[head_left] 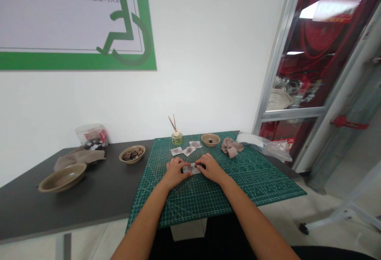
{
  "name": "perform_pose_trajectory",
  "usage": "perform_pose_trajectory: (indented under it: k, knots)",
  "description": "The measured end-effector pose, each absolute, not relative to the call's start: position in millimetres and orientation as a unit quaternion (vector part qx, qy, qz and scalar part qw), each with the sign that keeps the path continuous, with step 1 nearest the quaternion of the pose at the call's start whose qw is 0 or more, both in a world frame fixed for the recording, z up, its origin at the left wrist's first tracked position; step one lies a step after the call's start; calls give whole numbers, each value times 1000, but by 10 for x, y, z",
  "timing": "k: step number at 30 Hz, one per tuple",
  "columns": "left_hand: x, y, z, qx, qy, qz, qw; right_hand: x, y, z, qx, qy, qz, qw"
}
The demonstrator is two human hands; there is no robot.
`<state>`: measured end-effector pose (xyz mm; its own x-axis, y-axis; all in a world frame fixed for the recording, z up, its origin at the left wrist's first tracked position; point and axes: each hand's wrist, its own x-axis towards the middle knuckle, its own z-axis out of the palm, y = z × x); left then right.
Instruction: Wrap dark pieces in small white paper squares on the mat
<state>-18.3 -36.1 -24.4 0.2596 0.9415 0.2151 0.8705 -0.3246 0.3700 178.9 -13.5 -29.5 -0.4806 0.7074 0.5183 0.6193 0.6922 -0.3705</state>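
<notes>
A small pale card (191, 168) with grey markings lies on the green cutting mat (184, 200), between my two hands. My left hand (175, 172) pinches the card's left end, thumb at the lower edge and fingers at the upper. My right hand (210, 167) is closed at the card's right end, its fingers around a small dark piece (201, 165) whose kind I cannot make out. Just beyond lie three similar cards: a left one (176, 151), a middle one (189, 151) and a right one (195, 144).
A glass reed diffuser (176, 137) stands at the back. Behind my right hand are a bowl (210, 140) with one dark piece and a crumpled cloth (231, 147). Leftward sit a bowl (132, 154) of brown pieces, a larger bowl (62, 178) and a plastic container (93, 136).
</notes>
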Motion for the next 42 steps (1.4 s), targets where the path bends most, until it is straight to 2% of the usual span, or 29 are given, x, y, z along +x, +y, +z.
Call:
perform_pose_trajectory:
  k: [6,11,16,21,26,31,37,42]
  knots:
    - [-192,-350,-267,792,570,202,85,1769,-158,-278,-355,-872,100,322]
    - [-197,-345,-275,792,570,201,85,1773,-130,-315,-405,-846,79,337]
    - [-191,-349,-261,791,573,197,87,1766,-119,-343,-370,-863,70,337]
    - [-190,-357,-257,791,571,201,89,1776,-125,-322,-435,-832,42,343]
    - [-190,-351,-263,792,573,195,86,1759,-137,-315,-386,-860,54,329]
    - [-187,-352,-253,790,574,195,89,1764,-95,-343,-441,-830,39,338]
    - [-189,-353,-253,790,572,200,90,1754,-118,-340,-394,-854,73,332]
    - [-197,-346,-264,790,573,200,89,1738,-114,-322,-432,-834,50,339]
